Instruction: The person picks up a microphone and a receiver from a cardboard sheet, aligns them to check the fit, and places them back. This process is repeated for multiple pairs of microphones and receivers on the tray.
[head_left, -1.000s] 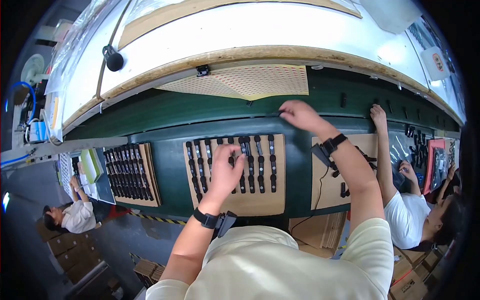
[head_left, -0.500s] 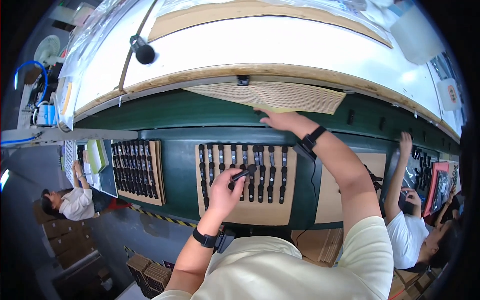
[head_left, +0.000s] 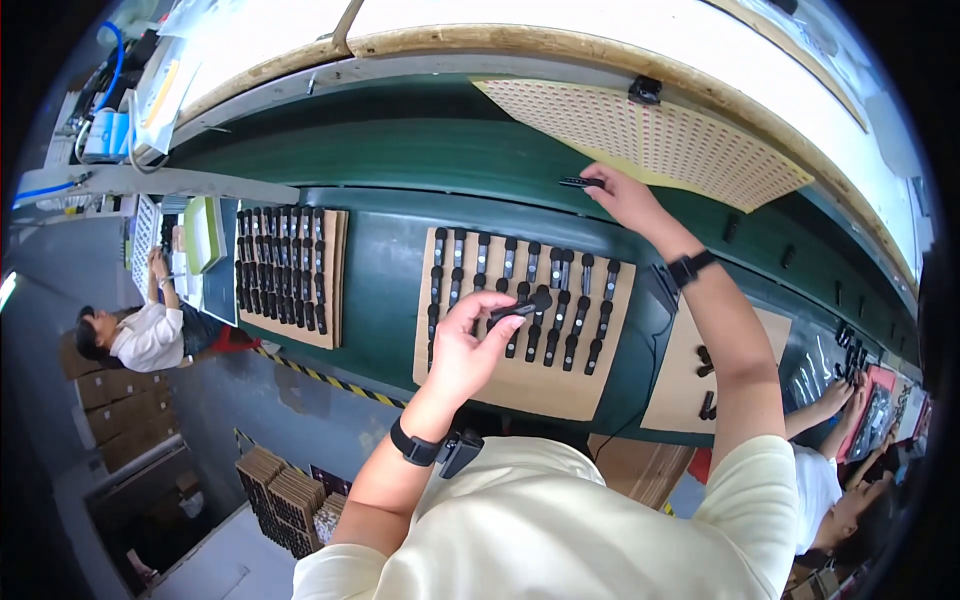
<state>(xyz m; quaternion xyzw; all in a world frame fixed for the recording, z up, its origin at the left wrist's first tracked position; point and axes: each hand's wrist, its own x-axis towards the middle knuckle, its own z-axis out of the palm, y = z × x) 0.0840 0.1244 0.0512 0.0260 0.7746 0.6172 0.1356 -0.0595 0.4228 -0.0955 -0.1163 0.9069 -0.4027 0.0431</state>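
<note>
My left hand (head_left: 466, 350) is closed on a small black microphone (head_left: 513, 311) with a round dark head, tilted above a cardboard sheet (head_left: 520, 392). Rows of similar black microphones (head_left: 509, 262) lie on that sheet. Over the green surface at the far side, the fingers of my right hand (head_left: 630, 200) pinch a slim black stick-shaped part (head_left: 578, 182). Close beyond this hand hangs a yellowish sheet printed with small red marks (head_left: 660, 135).
A second board of microphones (head_left: 282, 265) lies on the left. To the right, another cardboard sheet (head_left: 675, 385) carries a few black pieces. A white shelf with a wooden edge (head_left: 500, 40) spans the far side. Co-workers (head_left: 160, 325) sit at both ends.
My right hand has drawn back from the green surface with the black stick-shaped part now plainly in its fingers. My left hand still holds the microphone. The whole view has shifted.
</note>
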